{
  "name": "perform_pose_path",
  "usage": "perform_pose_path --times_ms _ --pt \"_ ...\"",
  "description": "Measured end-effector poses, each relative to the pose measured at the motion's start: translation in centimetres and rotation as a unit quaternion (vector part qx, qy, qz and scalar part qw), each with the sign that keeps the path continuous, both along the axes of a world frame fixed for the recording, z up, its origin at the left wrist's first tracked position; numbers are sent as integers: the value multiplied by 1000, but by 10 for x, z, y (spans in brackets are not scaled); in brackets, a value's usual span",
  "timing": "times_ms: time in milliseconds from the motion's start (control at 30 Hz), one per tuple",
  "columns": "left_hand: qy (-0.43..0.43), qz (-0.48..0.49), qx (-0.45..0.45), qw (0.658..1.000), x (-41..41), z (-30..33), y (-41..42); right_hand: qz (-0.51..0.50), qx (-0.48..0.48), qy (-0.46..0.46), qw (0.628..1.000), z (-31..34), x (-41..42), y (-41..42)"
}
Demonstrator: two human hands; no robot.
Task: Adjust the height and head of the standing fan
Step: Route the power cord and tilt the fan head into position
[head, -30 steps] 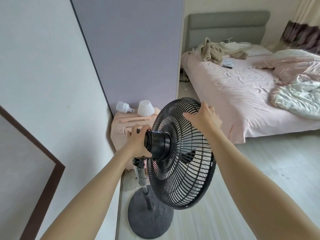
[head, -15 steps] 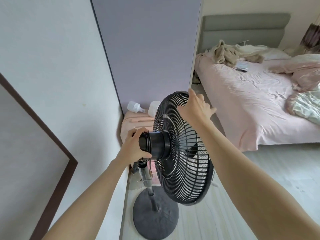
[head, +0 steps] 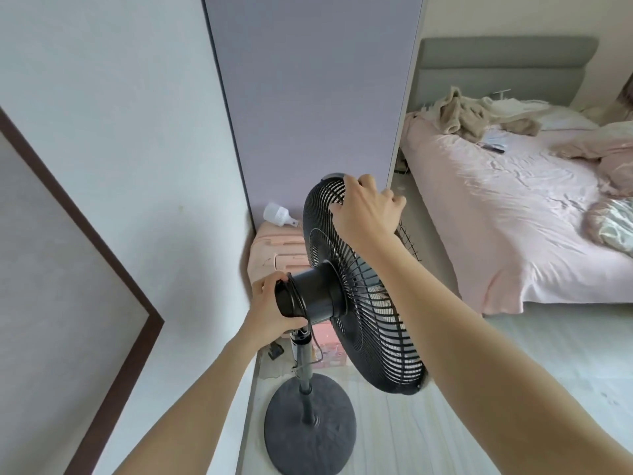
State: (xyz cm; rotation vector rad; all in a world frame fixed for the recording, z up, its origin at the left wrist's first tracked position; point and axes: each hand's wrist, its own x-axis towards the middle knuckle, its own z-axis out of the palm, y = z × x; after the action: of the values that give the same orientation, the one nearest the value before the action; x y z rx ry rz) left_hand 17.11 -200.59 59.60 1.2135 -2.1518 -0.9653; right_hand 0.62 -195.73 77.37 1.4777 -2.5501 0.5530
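Observation:
A black standing fan stands on the floor near the wall, its round base (head: 310, 428) below and a thin pole (head: 305, 375) rising to the head. The wire cage (head: 373, 313) faces right, toward the bed. My left hand (head: 270, 310) grips the back end of the black motor housing (head: 315, 294). My right hand (head: 366, 209) holds the top rim of the cage, fingers curled over the wires. The blades are hidden behind the cage wires and my right forearm.
A pink suitcase (head: 274, 252) with a white bulb-shaped object (head: 275, 214) on top stands behind the fan, against a lilac panel (head: 308, 97). A bed with pink sheets (head: 507, 217) fills the right. A dark-framed panel (head: 68, 269) leans on the left wall.
The fan head has swung and tilted, so that the cage faces more to the right and stands more upright. My right hand stayed on the top rim and my left on the motor housing.

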Motion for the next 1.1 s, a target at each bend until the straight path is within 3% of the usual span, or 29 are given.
perform_pose_path --times_ms 333,667,867,1100 --pt "-42 -15 6 999 0 -2 -1 -16 -13 20 1000 -17 -8 5" --pt "-149 -12 0 989 -1 12 1 5 15 83 996 -26 -6 7" --pt "-198 35 -106 974 -14 28 9 28 -20 94 995 -29 -2 11" --pt "-298 7 -161 941 -35 21 24 51 6 112 992 -31 -3 14"
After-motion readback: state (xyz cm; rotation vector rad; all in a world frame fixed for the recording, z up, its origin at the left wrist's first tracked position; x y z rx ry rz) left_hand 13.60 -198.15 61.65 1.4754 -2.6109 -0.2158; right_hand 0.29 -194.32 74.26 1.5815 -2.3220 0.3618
